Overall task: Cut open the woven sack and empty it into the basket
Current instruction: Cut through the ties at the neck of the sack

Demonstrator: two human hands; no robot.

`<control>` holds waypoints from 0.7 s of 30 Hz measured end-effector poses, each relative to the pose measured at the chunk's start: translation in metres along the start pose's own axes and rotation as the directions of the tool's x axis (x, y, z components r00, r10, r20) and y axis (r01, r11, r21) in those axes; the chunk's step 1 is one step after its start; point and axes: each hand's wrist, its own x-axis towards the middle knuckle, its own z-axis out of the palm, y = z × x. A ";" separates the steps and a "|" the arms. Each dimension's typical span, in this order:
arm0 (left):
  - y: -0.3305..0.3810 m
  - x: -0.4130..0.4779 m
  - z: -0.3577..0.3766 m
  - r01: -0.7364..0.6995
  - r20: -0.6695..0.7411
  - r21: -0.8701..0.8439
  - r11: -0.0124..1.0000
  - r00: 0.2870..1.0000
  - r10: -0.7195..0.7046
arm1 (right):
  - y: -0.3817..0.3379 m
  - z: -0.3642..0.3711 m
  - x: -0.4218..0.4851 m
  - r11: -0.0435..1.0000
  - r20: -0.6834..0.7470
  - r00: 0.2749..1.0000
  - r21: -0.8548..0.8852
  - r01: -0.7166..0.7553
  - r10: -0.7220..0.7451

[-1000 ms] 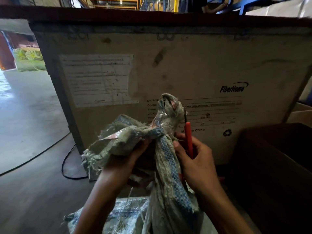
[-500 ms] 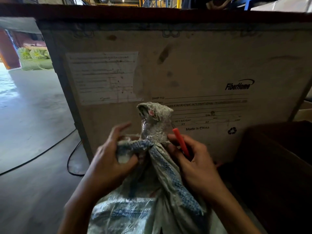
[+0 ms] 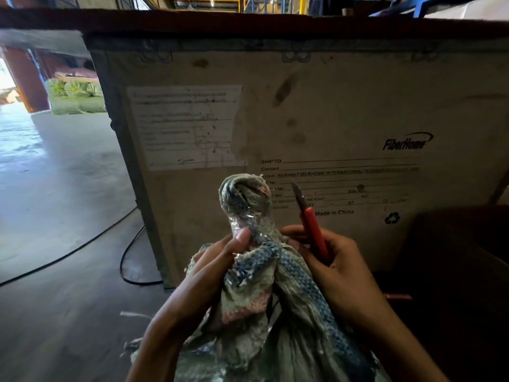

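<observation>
A worn grey woven sack (image 3: 256,326) with blue stripes stands between my arms. Its neck (image 3: 243,205) is twisted into a knob and wrapped in clear tape. My left hand (image 3: 217,260) grips the sack just under the taped neck, thumb pressed on the tape. My right hand (image 3: 327,260) holds a red utility knife (image 3: 312,227). Its blade points up, just right of the neck and apart from it. My right fingertips also touch the sack. I see no basket clearly.
A big cardboard crate (image 3: 316,111) with a shipping label and printed text stands directly in front. A black cable (image 3: 129,252) loops on the concrete floor at the left. A dark brown box (image 3: 462,271) sits at the right. Green bundles lie far left by a doorway.
My left hand has shifted up to pinch the taped neck with its thumb. The knife in my right hand has turned more upright, and its blade now shows beside the neck.
</observation>
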 end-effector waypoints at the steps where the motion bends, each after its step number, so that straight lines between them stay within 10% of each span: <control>1: -0.002 -0.001 0.000 -0.006 0.001 -0.030 1.000 1.000 0.006 | 0.002 0.002 0.000 0.996 -0.071 0.997 -0.089 0.021 -0.028; 7: 0.002 0.003 0.012 -0.075 -0.225 -0.094 0.993 0.973 0.052 | -0.003 -0.001 -0.001 0.967 -0.352 0.935 -0.252 -0.039 -0.054; 21: -0.001 0.007 0.026 -0.211 -0.275 -0.167 0.963 0.948 0.160 | -0.024 0.007 -0.015 0.778 -0.135 0.933 -0.599 0.192 -0.334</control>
